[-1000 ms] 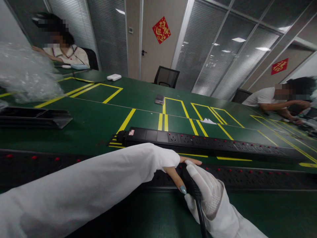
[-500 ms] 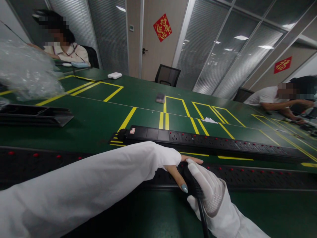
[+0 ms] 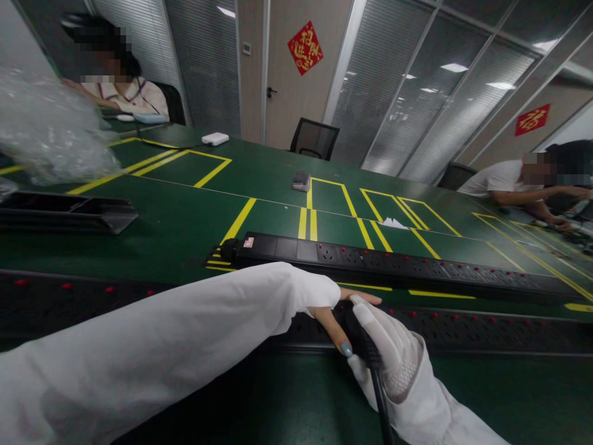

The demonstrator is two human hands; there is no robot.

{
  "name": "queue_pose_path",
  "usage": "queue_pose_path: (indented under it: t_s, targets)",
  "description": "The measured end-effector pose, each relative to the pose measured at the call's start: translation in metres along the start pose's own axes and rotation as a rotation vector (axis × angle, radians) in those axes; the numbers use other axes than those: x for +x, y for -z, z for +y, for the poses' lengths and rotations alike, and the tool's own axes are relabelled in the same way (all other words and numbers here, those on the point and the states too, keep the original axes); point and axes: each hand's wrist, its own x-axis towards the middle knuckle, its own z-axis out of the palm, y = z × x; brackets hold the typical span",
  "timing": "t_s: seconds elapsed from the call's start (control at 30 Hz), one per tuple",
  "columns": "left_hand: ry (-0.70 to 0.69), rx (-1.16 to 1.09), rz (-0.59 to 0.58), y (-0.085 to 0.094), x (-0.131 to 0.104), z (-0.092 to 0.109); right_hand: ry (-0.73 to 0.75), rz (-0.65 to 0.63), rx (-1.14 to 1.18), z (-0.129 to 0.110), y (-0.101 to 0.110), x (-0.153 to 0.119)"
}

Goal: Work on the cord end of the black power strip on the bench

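My right hand (image 3: 391, 352), in a white glove with dotted grip, is closed around a black plug (image 3: 359, 337) held against the near black power strip (image 3: 463, 330). The plug's black cable (image 3: 380, 402) runs down toward me. My left hand (image 3: 331, 321), bare with a blue-grey thumbnail, lies over the same strip just left of the plug. Its thumb and a finger stretch apart on either side of the plug, and the other fingers are hidden. The plug's front end is also hidden, so whether it sits in a socket does not show.
Behind lies a second black power strip (image 3: 393, 259). At left are a black channel-shaped piece (image 3: 65, 213) and clear plastic wrap (image 3: 50, 130). A small dark box (image 3: 301, 181) and white paper (image 3: 393, 223) rest on the taped green table (image 3: 259, 173). Two people sit at the far sides.
Both hands keep nearly the same place on the plug and strip. The view has shifted very slightly, and the right thumb has moved a little up the plug.
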Motion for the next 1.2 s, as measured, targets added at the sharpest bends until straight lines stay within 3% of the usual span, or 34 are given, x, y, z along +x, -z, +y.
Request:
queue_pose_path:
  t_s: [1.07,1.2]
  targets:
    - [0.12,0.062,0.017,-0.004,0.002,0.009,-0.003,0.017,0.033,-0.007,0.005,0.012]
    - [0.123,0.078,0.018,-0.006,-0.002,0.01,-0.037,0.117,-0.012,-0.005,-0.005,0.004]
